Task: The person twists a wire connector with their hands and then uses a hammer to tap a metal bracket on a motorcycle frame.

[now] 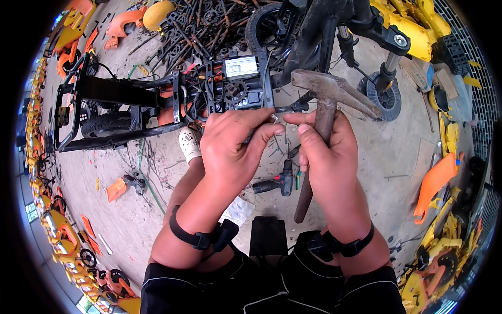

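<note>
Hammer (325,104) clamped in right hand (328,157), head up near black bike frame (120,99). Left hand (230,149) closed, pinching small metal piece (274,119) at frame's edge. Likely mid-strip of frame; next probably needs steadying piece, freeing hammer to strike.

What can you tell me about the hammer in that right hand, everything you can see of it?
The hammer is an old claw hammer with a worn, rust-brown metal head and a dark, grimy handle. The right hand grips the handle just below the head, which is up and tilted, while the handle's end points down toward the person's lap. The head sits just right of the black frame.
</note>
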### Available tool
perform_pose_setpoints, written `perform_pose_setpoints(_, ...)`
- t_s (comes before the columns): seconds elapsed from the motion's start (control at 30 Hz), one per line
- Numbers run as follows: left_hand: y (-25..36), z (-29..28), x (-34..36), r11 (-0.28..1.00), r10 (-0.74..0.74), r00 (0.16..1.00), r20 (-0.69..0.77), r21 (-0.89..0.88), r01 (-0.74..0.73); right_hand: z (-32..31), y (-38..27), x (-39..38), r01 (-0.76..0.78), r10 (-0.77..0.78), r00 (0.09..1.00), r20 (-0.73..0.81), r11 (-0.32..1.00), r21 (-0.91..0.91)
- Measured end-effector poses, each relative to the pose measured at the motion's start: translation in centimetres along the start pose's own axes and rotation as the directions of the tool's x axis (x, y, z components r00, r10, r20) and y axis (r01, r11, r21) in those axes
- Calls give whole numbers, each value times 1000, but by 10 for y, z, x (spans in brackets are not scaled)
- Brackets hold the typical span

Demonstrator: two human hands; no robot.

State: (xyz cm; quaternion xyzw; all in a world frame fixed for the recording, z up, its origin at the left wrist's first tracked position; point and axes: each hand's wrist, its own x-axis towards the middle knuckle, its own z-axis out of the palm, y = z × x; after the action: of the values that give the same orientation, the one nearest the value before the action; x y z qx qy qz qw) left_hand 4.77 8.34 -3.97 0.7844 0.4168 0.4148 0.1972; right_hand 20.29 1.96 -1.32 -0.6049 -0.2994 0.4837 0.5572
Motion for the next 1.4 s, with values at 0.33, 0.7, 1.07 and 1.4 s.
perform_pose_setpoints(0.33, 1, 0, -1, 994, 19, 1000, -17, -106, -21, 1, 1, 0, 5, -5, 1000, 13, 1000, 6)
perform_pose_setpoints(0.7, 1, 3, 1, 970, 45, 997, -59, -236, -57, -6, -4, -1, -10, 10, 997, 73, 1000, 0)
perform_pose_setpoints(1.07, 1, 8, -4, 881, -129, 991, -32, -463, 100, -5, -6, -1, -8, -5, 992, 123, 995, 104)
perform_pose_setpoints(1.4, -8, 14, 3, 701, -259, 966, 8, -687, 194, 3, -10, 11, -17, 5, 991, 132, 996, 90)
